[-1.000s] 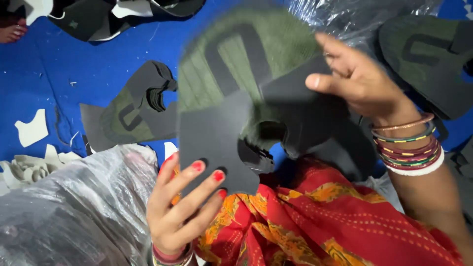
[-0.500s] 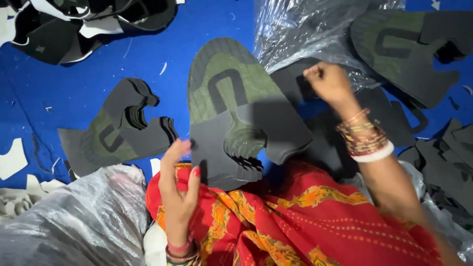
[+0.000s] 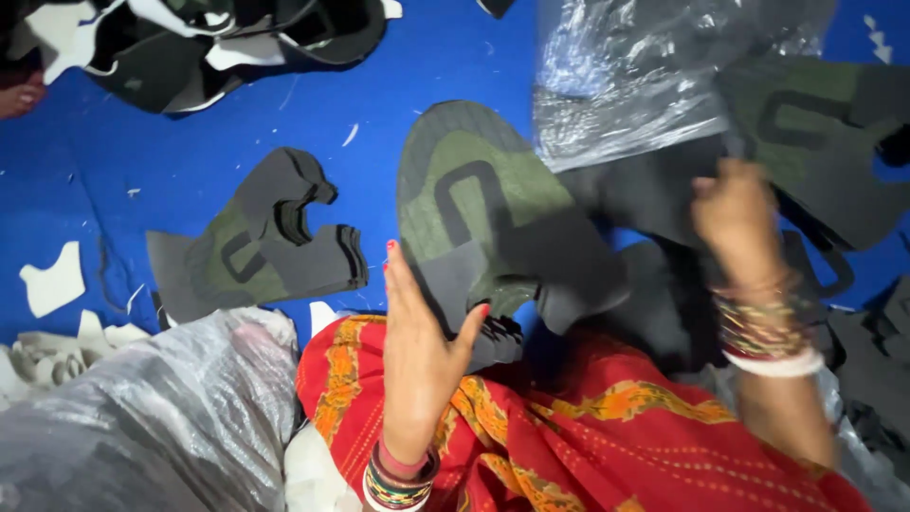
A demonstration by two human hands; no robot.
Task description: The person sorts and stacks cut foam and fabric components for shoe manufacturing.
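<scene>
1. The blue floor sheet [image 3: 190, 171] carries everything.
2. A stack of grey-green cut pieces [image 3: 261, 242] lies on it, left of middle.
3. White scraps [image 3: 54, 280] lie at the left edge.
4. Clear plastic bags [image 3: 142, 417] rest at lower left.

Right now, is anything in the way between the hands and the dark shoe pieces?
Nothing visible is. The left hand already rests against the grey-green cut piece on the lap. The right hand is blurred, but it reaches straight to the dark pieces under the clear plastic bag.
</scene>
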